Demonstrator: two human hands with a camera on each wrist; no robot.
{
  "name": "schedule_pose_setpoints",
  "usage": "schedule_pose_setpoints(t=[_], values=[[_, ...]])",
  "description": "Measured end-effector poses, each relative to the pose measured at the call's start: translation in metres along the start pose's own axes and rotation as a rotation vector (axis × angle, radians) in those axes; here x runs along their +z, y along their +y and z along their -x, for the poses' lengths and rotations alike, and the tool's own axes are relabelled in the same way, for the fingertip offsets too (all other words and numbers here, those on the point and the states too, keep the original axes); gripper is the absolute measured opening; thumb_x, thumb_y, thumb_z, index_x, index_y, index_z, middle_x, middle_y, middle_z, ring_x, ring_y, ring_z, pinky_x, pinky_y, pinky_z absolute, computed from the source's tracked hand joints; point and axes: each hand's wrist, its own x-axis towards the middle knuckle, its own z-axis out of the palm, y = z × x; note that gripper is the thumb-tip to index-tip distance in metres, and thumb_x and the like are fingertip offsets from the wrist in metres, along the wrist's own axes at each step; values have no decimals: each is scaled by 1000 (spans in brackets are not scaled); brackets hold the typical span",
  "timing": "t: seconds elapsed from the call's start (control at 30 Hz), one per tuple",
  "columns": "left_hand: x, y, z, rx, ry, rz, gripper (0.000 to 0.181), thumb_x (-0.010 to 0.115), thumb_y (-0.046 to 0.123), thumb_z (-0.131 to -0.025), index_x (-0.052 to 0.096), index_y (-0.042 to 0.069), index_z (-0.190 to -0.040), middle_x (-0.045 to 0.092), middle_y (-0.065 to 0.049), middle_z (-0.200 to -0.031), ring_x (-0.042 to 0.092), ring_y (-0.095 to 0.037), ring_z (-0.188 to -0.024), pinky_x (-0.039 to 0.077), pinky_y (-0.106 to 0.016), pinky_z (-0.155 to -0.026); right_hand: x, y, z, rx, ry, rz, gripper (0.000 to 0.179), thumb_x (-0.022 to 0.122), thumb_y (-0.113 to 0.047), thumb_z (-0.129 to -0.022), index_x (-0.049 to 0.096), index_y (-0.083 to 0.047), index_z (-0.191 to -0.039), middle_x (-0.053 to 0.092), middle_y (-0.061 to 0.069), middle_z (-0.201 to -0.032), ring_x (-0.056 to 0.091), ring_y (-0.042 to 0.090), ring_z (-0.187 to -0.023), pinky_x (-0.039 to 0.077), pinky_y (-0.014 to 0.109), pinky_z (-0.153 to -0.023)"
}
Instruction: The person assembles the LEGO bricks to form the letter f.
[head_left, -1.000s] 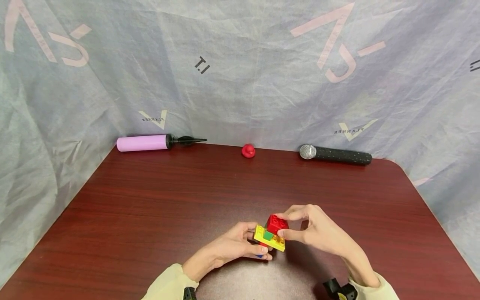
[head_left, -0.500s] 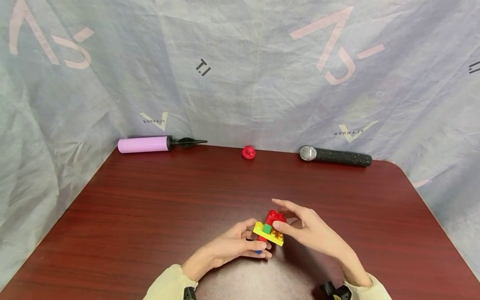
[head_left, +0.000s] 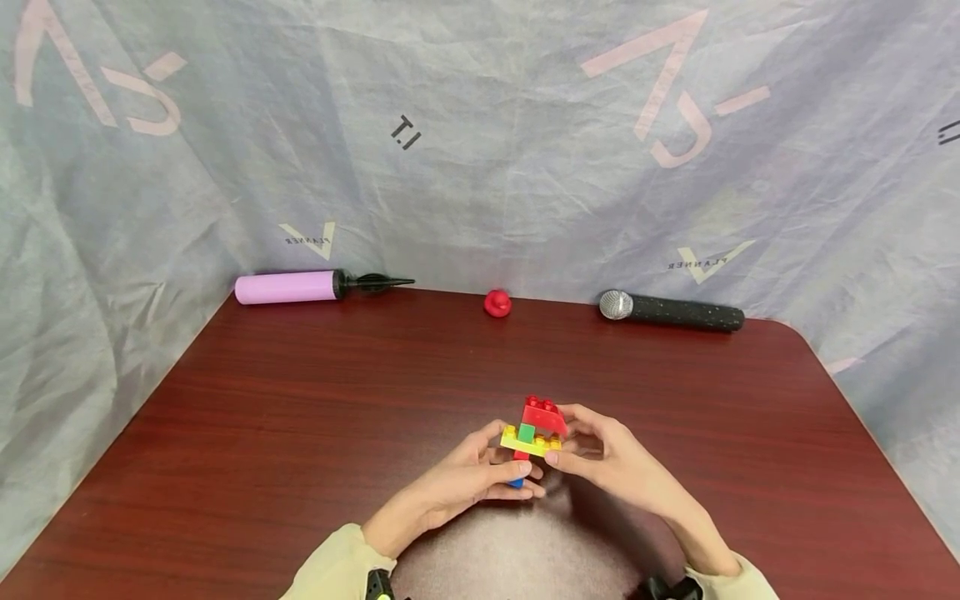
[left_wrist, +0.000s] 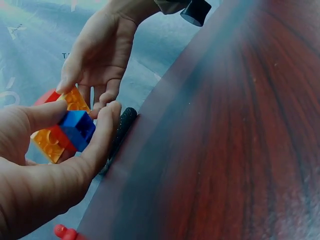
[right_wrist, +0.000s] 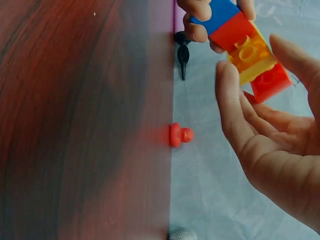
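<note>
A stack of toy building bricks is held up over the table in front of me. From the bottom it has a blue brick (left_wrist: pixel 77 127), a red brick (right_wrist: pixel 231 31), a yellow plate (head_left: pixel 531 442), a green brick (head_left: pixel 527 432) and a slanted red brick (head_left: pixel 543 415) on top. My left hand (head_left: pixel 468 475) grips the stack low down, thumb and fingers on the blue and lower red bricks. My right hand (head_left: pixel 626 454) stands at the stack's right side with fingers spread; its thumb tip is right at the plate's end. The green brick is hidden in both wrist views.
Along the back edge of the dark red wooden table (head_left: pixel 337 383) lie a purple hand pump (head_left: pixel 288 287) with a black nozzle, a small red rubber duck (head_left: pixel 497 303) and a black microphone (head_left: pixel 671 311). A grey printed cloth (head_left: pixel 480 150) hangs behind.
The right hand's fingers let go of the top red brick and moved down beside the yellow plate. The stack was raised slightly and turned more upright in the left hand.
</note>
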Motion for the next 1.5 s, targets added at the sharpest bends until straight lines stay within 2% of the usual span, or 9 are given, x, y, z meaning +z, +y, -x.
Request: schedule_pose_setpoints(t=[0.1,0.23,0.4,0.53,0.67,0.87,1.1,1.33,1.5], values=[[-1,2,0,-7,-6,-44,30,59,9,-98,45,2,-123,62,-28,-111,70,-32,-96,55,-42,-85,0,0,-1,-3,3,-15,58,71,-19,-90,46,5,-136,60,16,-117,64,24,-98,53,26,-83],[-5,6,1,-26,4,-167,34,60,16,-98,47,-1,-125,63,-23,-111,69,-27,-93,56,-41,-83,-1,1,-1,10,9,-6,59,70,-18,-90,45,7,-137,61,16,-113,63,26,-100,54,26,-81],[-10,11,2,16,90,-314,42,60,19,-98,48,-8,-127,62,-16,-111,65,-23,-99,54,-39,-87,-2,3,-1,31,1,-22,56,69,-16,-91,45,7,-136,62,17,-110,64,25,-97,54,27,-78],[-13,11,2,62,141,-383,42,62,18,-96,52,-9,-126,64,-14,-108,65,-23,-99,53,-39,-86,-3,4,-2,46,-19,-57,55,67,-13,-91,44,9,-136,62,17,-107,65,28,-92,54,27,-77],[-14,11,1,80,151,-386,38,63,15,-95,55,-10,-122,65,-12,-103,65,-22,-95,53,-39,-87,-2,5,-3,63,-34,-72,55,66,-14,-91,45,9,-136,61,17,-107,66,31,-91,53,27,-77],[-14,11,1,76,160,-392,34,63,12,-95,57,-11,-120,66,-11,-100,67,-20,-93,54,-37,-87,1,6,-4,74,-21,-36,56,67,-18,-92,45,8,-136,63,15,-107,66,25,-92,52,27,-78],[-17,8,0,91,177,-441,29,64,9,-93,61,-9,-116,68,-9,-94,66,-17,-86,54,-31,-79,6,10,-6,79,1,26,57,69,-21,-91,47,8,-135,68,10,-101,69,22,-90,51,25,-79],[-19,5,-1,93,199,-520,26,66,9,-92,66,-8,-111,70,-11,-94,64,-14,-81,52,-26,-72,9,14,-7,109,-22,7,58,68,-19,-91,46,12,-135,63,10,-96,69,22,-80,52,28,-74],[-18,3,-3,108,197,-554,23,65,7,-92,67,-10,-108,68,-8,-91,64,-15,-80,52,-25,-71,10,14,-9,131,-20,22,61,69,-21,-91,45,16,-134,63,8,-94,68,20,-77,54,30,-70]])
